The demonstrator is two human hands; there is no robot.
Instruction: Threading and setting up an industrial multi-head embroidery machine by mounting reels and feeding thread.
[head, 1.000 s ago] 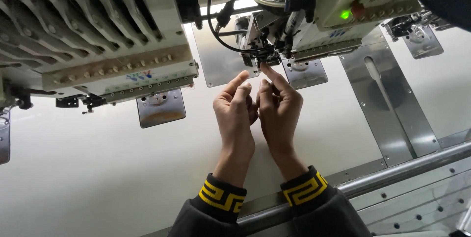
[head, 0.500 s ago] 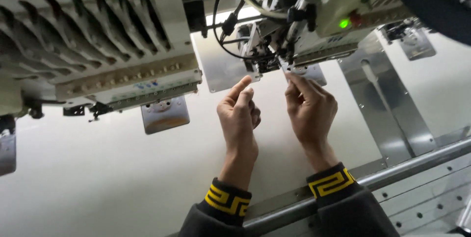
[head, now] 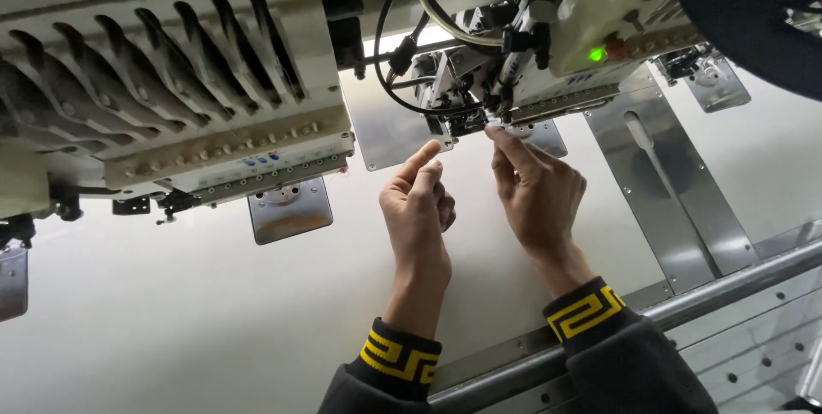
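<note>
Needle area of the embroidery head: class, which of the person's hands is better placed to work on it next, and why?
Probably the right hand: its fingertips already sit at the needle area under the embroidery head. The left hand is raised close beside it, with its index finger just short of the mechanism.

The person's right hand (head: 538,196) is reaching up with pinched fingertips (head: 497,133) touching the needle area (head: 484,114) under the embroidery machine head (head: 548,46), where a green light (head: 594,54) is glowing. The left hand (head: 419,208) is hovering just beside it, forefinger raised toward a metal plate (head: 390,136). Both wrists are showing black cuffs with yellow patterning above a metal rail (head: 728,285).
</note>
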